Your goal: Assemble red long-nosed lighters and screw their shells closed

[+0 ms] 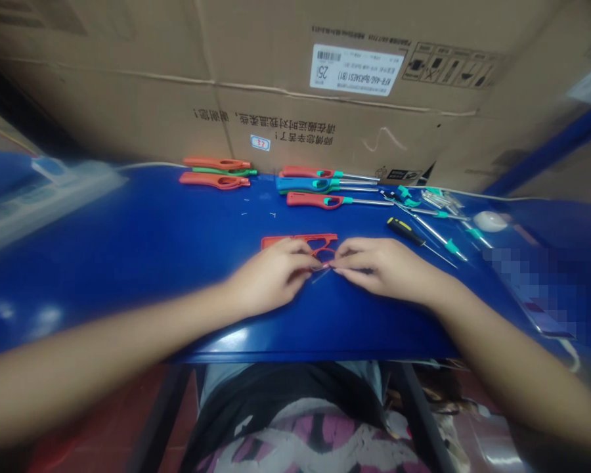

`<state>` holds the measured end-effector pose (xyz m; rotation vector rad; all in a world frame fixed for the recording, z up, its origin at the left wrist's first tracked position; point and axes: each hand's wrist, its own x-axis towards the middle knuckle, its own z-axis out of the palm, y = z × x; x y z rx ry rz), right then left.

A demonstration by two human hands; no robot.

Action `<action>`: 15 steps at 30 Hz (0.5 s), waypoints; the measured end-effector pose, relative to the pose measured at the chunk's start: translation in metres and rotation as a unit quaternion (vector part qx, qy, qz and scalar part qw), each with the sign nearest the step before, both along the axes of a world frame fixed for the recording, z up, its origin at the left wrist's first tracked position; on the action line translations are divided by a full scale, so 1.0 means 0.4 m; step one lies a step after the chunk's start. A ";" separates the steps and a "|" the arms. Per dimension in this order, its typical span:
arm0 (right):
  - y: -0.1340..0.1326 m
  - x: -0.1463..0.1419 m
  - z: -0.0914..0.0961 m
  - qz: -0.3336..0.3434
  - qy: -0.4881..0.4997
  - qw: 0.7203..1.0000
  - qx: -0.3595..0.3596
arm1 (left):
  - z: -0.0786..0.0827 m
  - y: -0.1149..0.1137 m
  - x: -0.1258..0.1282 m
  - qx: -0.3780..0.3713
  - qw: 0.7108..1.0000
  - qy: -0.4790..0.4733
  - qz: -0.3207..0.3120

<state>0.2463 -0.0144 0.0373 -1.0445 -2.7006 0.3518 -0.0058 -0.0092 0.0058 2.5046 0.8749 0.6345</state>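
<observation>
My left hand (270,276) and my right hand (384,266) meet at the middle of a blue table (142,256). Both pinch a small thin part, perhaps a metal rod (322,270), between their fingertips. Just behind the fingers lies a red plastic lighter shell half (300,241), flat on the table. My left fingers touch its near edge. What exactly the fingertips hold is too small to name.
Several long-nosed lighters (320,187) in red, blue and green lie at the back by a big cardboard box (295,85). More red handle shells (214,172) sit to the left. A black-and-yellow screwdriver (414,236), metal tubes (438,217) and a white object (490,221) lie to the right.
</observation>
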 end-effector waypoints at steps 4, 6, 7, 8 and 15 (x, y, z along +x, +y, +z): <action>-0.002 0.000 0.000 -0.008 -0.013 1.000 0.013 | 0.000 -0.001 0.001 -0.012 1.000 0.000 0.002; -0.003 -0.001 0.000 -0.008 -0.018 1.000 0.013 | 0.000 0.000 0.002 -0.022 1.000 -0.002 0.004; -0.003 -0.002 -0.001 -0.007 -0.021 1.000 0.013 | 0.001 0.000 0.002 -0.028 1.000 -0.004 0.006; -0.002 -0.002 -0.001 -0.005 -0.023 1.000 0.013 | 0.002 0.002 0.002 -0.034 0.999 -0.007 0.006; -0.001 0.000 -0.002 0.009 -0.037 0.998 0.044 | 0.006 0.011 -0.002 -0.049 0.998 -0.016 0.024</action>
